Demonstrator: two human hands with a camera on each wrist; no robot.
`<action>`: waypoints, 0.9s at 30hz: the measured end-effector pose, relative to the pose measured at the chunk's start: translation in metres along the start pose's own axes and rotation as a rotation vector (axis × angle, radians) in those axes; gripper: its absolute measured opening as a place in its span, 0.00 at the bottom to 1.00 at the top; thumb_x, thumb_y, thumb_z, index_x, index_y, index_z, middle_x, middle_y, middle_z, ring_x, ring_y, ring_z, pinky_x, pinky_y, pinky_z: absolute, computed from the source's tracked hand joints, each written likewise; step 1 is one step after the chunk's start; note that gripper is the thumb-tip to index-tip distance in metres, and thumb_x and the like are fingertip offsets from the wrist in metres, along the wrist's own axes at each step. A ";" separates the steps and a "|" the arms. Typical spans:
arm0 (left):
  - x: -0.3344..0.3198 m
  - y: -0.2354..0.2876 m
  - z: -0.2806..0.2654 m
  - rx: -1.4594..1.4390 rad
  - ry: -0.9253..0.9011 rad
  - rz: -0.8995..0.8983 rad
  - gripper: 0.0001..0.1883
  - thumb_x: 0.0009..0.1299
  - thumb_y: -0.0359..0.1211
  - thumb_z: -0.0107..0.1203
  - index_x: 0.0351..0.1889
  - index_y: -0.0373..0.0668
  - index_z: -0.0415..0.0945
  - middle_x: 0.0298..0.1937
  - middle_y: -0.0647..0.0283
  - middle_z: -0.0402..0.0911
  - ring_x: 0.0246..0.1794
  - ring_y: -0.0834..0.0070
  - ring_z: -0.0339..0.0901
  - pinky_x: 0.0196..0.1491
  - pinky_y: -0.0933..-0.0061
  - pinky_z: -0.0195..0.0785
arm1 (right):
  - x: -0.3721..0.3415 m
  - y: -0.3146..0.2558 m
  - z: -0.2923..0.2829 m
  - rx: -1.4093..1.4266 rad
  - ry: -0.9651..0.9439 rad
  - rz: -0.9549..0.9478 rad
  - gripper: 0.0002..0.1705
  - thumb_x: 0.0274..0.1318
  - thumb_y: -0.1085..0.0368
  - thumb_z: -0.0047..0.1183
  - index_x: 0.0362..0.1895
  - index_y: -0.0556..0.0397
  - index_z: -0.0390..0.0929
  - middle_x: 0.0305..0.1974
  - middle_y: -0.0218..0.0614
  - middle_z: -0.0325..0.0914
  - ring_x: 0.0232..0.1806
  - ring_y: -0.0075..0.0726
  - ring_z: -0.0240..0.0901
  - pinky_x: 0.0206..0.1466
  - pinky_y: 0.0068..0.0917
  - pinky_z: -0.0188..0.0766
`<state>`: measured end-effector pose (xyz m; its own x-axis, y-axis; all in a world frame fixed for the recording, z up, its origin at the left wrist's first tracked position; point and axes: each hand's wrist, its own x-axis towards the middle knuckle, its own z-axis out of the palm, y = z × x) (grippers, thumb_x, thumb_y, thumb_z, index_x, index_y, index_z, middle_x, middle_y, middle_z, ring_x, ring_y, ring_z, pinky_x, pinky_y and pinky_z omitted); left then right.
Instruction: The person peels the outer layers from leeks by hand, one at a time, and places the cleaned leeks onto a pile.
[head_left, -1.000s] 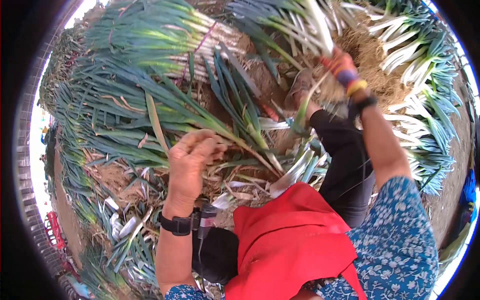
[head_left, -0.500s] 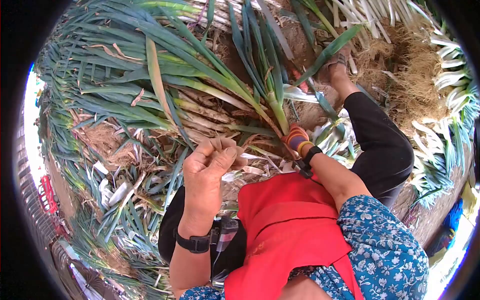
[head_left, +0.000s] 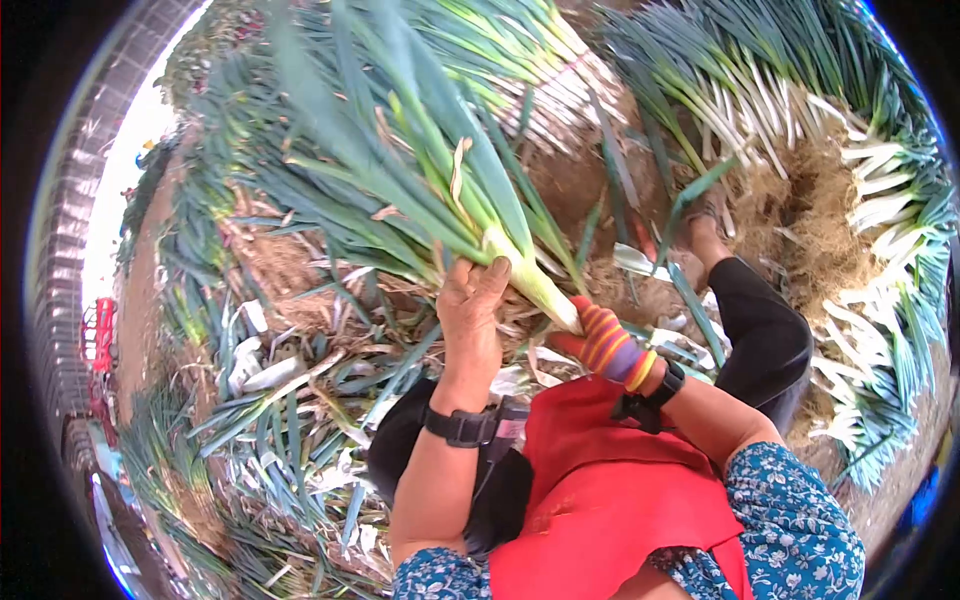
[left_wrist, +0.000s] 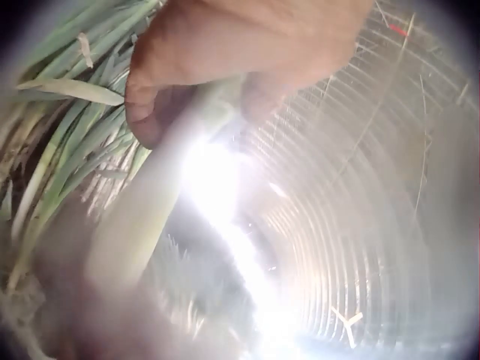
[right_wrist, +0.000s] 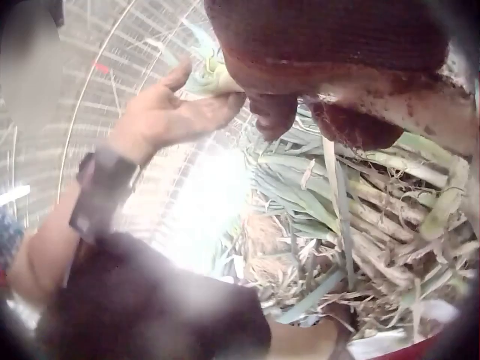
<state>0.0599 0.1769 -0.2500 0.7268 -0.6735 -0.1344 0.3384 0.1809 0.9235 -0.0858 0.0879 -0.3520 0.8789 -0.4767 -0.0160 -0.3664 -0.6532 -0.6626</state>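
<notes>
A thick green onion (head_left: 545,290) is lifted between both hands, its long green leaves spreading up and left. The bare left hand (head_left: 472,315) grips it where leaves meet the pale stalk; in the left wrist view that hand (left_wrist: 240,52) curls over the stalk (left_wrist: 139,225). The right hand (head_left: 607,345), in a striped knit glove, holds the lower white end. In the right wrist view the gloved hand (right_wrist: 330,60) looks dark and close, and the left hand (right_wrist: 169,116) is beyond it at the stalk (right_wrist: 217,81).
Piled untrimmed onions (head_left: 370,235) lie under the held leaves. A tied bundle (head_left: 560,95) is at the top, with white-stalked onions (head_left: 885,205) at the right. A long blade (head_left: 612,150) stands near the foot (head_left: 708,215). Peeled scraps (head_left: 270,375) litter the left ground.
The right hand released one onion at the upper right, came down to another, and now holds it lifted. The left hand moved from empty air onto its stalk.
</notes>
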 end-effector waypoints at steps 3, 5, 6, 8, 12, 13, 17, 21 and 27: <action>-0.011 0.020 -0.017 -0.088 0.140 0.032 0.17 0.63 0.31 0.58 0.49 0.35 0.71 0.43 0.62 0.77 0.39 0.71 0.77 0.36 0.67 0.75 | -0.004 -0.028 -0.013 0.393 -0.006 -0.032 0.35 0.41 0.47 0.65 0.48 0.57 0.71 0.32 0.50 0.76 0.34 0.53 0.74 0.35 0.35 0.69; -0.018 0.021 -0.029 -0.080 0.156 0.062 0.17 0.63 0.31 0.57 0.48 0.35 0.71 0.43 0.61 0.77 0.39 0.71 0.78 0.36 0.66 0.76 | 0.007 -0.035 -0.009 0.536 0.072 -0.202 0.39 0.41 0.52 0.66 0.55 0.60 0.66 0.46 0.50 0.74 0.47 0.44 0.72 0.47 0.32 0.68; -0.022 0.022 -0.031 -0.071 0.159 0.069 0.16 0.63 0.31 0.57 0.48 0.35 0.71 0.43 0.60 0.77 0.39 0.70 0.78 0.35 0.65 0.77 | 0.018 -0.049 -0.011 0.712 0.135 -0.279 0.41 0.42 0.55 0.66 0.58 0.60 0.64 0.50 0.48 0.72 0.51 0.40 0.70 0.52 0.30 0.66; -0.031 0.024 -0.034 -0.077 0.161 0.061 0.17 0.63 0.31 0.57 0.48 0.35 0.71 0.43 0.60 0.77 0.38 0.69 0.78 0.34 0.66 0.77 | 0.033 -0.077 -0.030 0.741 0.084 -0.248 0.40 0.42 0.62 0.66 0.59 0.61 0.61 0.51 0.45 0.72 0.53 0.33 0.67 0.56 0.28 0.63; -0.036 0.033 -0.049 -0.034 0.247 0.264 0.17 0.62 0.28 0.57 0.48 0.32 0.71 0.39 0.64 0.76 0.33 0.76 0.76 0.31 0.76 0.74 | 0.042 -0.118 -0.044 1.051 -0.244 -0.174 0.39 0.41 0.66 0.66 0.59 0.59 0.62 0.49 0.45 0.73 0.52 0.29 0.67 0.55 0.28 0.63; -0.039 0.036 -0.058 -0.092 0.301 0.214 0.18 0.62 0.28 0.57 0.49 0.33 0.70 0.41 0.63 0.76 0.35 0.75 0.76 0.31 0.74 0.75 | 0.031 -0.118 -0.043 0.680 -0.316 -0.170 0.40 0.42 0.67 0.64 0.61 0.59 0.60 0.48 0.43 0.73 0.51 0.27 0.66 0.54 0.27 0.64; -0.045 0.054 -0.096 -0.204 0.438 0.253 0.21 0.61 0.29 0.59 0.52 0.37 0.67 0.46 0.59 0.75 0.39 0.69 0.76 0.34 0.68 0.76 | -0.030 -0.020 0.029 0.395 -0.400 -0.126 0.38 0.40 0.63 0.67 0.57 0.55 0.65 0.45 0.38 0.76 0.47 0.28 0.69 0.49 0.28 0.67; -0.057 0.056 -0.119 -0.252 0.472 0.242 0.19 0.62 0.31 0.59 0.49 0.35 0.68 0.40 0.59 0.76 0.33 0.70 0.76 0.28 0.70 0.72 | -0.061 -0.012 0.032 0.286 -0.357 0.200 0.25 0.43 0.55 0.64 0.45 0.54 0.73 0.27 0.40 0.78 0.27 0.36 0.73 0.33 0.32 0.70; -0.068 0.069 -0.165 -0.223 0.638 0.252 0.21 0.62 0.36 0.60 0.49 0.33 0.69 0.40 0.59 0.76 0.41 0.66 0.74 0.47 0.65 0.67 | -0.005 -0.028 0.062 0.060 -0.308 -0.064 0.25 0.45 0.48 0.59 0.43 0.51 0.73 0.26 0.47 0.77 0.32 0.52 0.75 0.36 0.42 0.70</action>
<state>0.1329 0.3534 -0.2361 0.9832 -0.0550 -0.1738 0.1793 0.4638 0.8676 -0.0605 0.1450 -0.3798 0.9542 -0.2293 -0.1924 -0.2965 -0.6362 -0.7123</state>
